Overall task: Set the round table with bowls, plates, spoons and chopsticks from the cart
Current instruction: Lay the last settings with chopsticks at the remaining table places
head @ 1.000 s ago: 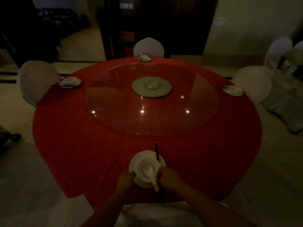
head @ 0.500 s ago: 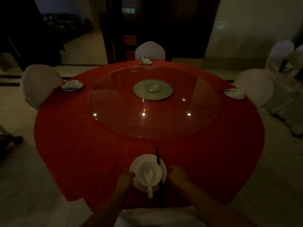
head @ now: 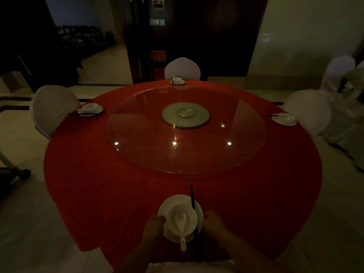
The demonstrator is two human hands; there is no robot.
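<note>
Fingers of left hand (head: 153, 227) and right hand (head: 213, 223) curl beside the plate (head: 177, 198); whether they pinch it, the dim light does not show. It carries bowl (head: 173, 223), spoon (head: 180, 219) and chopsticks (head: 192, 196) at the near edge of the counter (head: 98, 184). A nudge may roll the chopsticks off its rim.

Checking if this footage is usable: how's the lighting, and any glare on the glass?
Head view: very dim overall; small bright reflections on the glass turntable; wide-angle lens bows the red table; white plate shows clearly, left hand and right hand are murky.
</note>
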